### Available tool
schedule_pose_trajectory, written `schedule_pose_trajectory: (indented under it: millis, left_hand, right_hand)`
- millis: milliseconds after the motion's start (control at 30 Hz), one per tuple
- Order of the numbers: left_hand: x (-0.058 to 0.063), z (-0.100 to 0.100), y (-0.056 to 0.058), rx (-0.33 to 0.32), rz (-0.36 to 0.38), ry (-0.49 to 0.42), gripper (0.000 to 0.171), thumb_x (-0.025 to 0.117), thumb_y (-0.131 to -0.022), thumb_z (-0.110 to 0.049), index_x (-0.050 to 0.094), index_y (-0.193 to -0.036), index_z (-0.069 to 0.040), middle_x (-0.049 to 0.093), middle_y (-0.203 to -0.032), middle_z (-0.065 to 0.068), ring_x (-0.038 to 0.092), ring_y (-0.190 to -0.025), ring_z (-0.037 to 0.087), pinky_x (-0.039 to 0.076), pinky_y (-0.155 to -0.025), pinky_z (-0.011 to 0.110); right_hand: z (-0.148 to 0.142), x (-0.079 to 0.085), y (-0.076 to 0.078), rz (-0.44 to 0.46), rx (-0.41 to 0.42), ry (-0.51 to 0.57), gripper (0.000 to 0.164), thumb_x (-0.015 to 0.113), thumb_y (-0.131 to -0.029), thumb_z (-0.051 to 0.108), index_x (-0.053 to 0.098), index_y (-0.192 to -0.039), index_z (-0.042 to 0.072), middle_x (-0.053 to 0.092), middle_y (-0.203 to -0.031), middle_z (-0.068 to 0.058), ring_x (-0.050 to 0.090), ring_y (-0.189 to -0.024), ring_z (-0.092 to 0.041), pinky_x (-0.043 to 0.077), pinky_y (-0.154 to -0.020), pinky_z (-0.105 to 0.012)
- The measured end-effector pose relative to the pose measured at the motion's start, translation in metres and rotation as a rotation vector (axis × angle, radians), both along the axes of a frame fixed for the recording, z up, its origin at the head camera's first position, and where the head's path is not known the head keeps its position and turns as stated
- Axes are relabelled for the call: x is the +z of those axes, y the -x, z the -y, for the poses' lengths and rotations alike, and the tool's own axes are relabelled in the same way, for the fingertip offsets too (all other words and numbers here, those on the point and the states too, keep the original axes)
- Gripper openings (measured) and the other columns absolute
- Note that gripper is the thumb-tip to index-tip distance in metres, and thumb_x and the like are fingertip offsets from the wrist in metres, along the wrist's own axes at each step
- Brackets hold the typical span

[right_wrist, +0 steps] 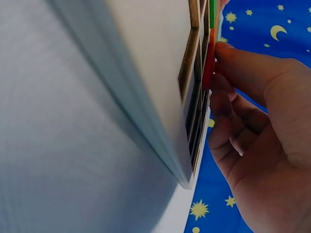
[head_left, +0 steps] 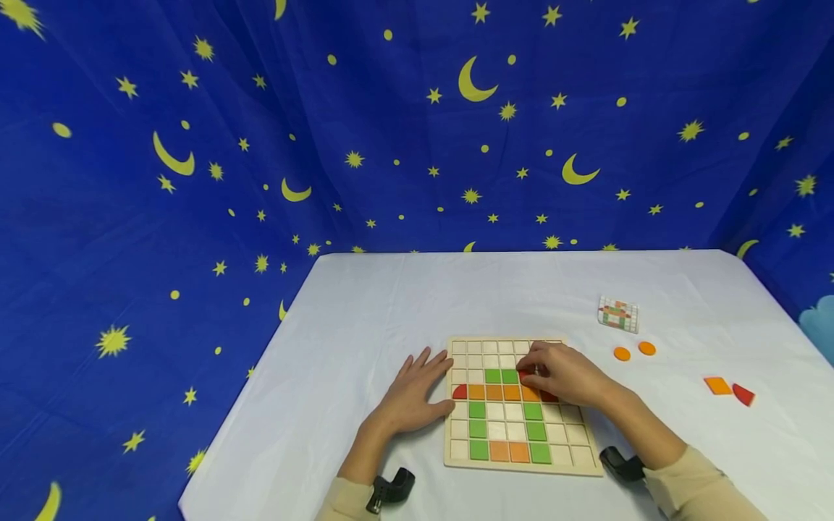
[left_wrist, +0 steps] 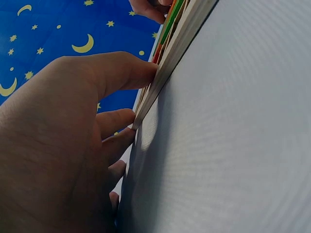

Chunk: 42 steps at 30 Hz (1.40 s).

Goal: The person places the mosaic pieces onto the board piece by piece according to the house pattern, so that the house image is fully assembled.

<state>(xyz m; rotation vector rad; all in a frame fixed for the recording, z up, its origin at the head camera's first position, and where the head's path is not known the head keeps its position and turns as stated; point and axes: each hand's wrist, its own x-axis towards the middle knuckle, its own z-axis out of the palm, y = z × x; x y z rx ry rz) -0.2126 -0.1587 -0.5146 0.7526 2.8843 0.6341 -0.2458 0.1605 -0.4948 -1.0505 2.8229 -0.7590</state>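
A wooden grid board lies on the table with coloured tiles in its cells. My left hand rests at the board's left edge, fingers spread and thumb on the rim; the left wrist view shows the fingertips against that edge. Over the upper right cells, my right hand pinches a red tile beside two green squares, its fingers covering most of it. Below runs a row of orange squares with a red rounded piece at its left end. Green squares form two columns under it.
Right of the board lie two orange discs, an orange square and a red quarter-round piece. A small pattern card lies farther back. Blue star-printed cloth hangs behind the white table.
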Motion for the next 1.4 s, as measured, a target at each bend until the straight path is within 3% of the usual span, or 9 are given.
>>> schedule_pose_trajectory:
  millis: [300,533,733,1000,1200,1400]
  left_hand:
    - [-0.001,0.001,0.0,-0.003,-0.004,0.001,0.073,0.057,-0.087,-0.051,0.037,-0.15,-0.02,0.027,-0.156,-0.005,0.011,-0.145,0.021,0.007,-0.116,0.044]
    - [-0.001,0.001,0.0,-0.007,-0.008,-0.004,0.072,0.057,-0.087,-0.05,0.037,-0.15,-0.02,0.026,-0.156,-0.005,0.011,-0.145,0.022,0.007,-0.116,0.045]
    - [-0.001,0.0,0.0,-0.007,-0.005,-0.003,0.073,0.056,-0.088,-0.051,0.037,-0.15,-0.019,0.026,-0.156,-0.005,0.011,-0.145,0.022,0.007,-0.116,0.045]
    - [-0.002,0.001,0.001,-0.007,-0.009,0.006,0.073,0.056,-0.087,-0.052,0.036,-0.15,-0.021,0.026,-0.156,-0.006,0.011,-0.145,0.021,0.008,-0.116,0.045]
    - [-0.002,0.001,0.0,-0.001,-0.006,-0.003,0.073,0.056,-0.087,-0.052,0.036,-0.15,-0.021,0.026,-0.156,-0.006,0.011,-0.145,0.021,0.007,-0.116,0.045]
    - [-0.001,0.001,-0.001,-0.004,-0.001,0.002,0.072,0.056,-0.088,-0.052,0.036,-0.15,-0.021,0.025,-0.156,-0.006,0.01,-0.145,0.02,0.006,-0.116,0.044]
  right_hand:
    - [-0.003,0.0,-0.001,0.006,-0.029,0.047,0.016,0.071,-0.088,0.024,0.075,-0.103,0.02,0.06,-0.093,0.014,0.056,-0.083,-0.007,0.051,-0.076,-0.036]
    - [-0.022,0.006,-0.003,0.092,-0.111,0.067,0.021,0.071,-0.088,0.022,0.073,-0.108,0.014,0.059,-0.086,0.017,0.051,-0.071,-0.003,0.047,-0.062,-0.025]
    - [-0.056,0.01,-0.008,0.096,-0.191,0.08,0.022,0.072,-0.086,0.018,0.073,-0.108,0.012,0.058,-0.082,0.014,0.052,-0.07,-0.007,0.045,-0.057,-0.024]
    - [-0.114,0.012,-0.019,0.083,-0.338,0.067,0.025,0.072,-0.086,0.015,0.072,-0.11,0.01,0.062,-0.089,0.006,0.052,-0.072,-0.011,0.044,-0.055,-0.024]
    - [-0.153,0.006,-0.03,0.054,-0.44,0.046,0.026,0.073,-0.084,0.013,0.071,-0.109,0.005,0.063,-0.091,0.0,0.05,-0.07,-0.011,0.042,-0.051,-0.024]
    - [-0.187,-0.002,-0.039,0.058,-0.59,-0.008,0.032,0.074,-0.081,0.012,0.069,-0.11,0.0,0.063,-0.091,-0.009,0.05,-0.074,-0.021,0.042,-0.055,-0.029]
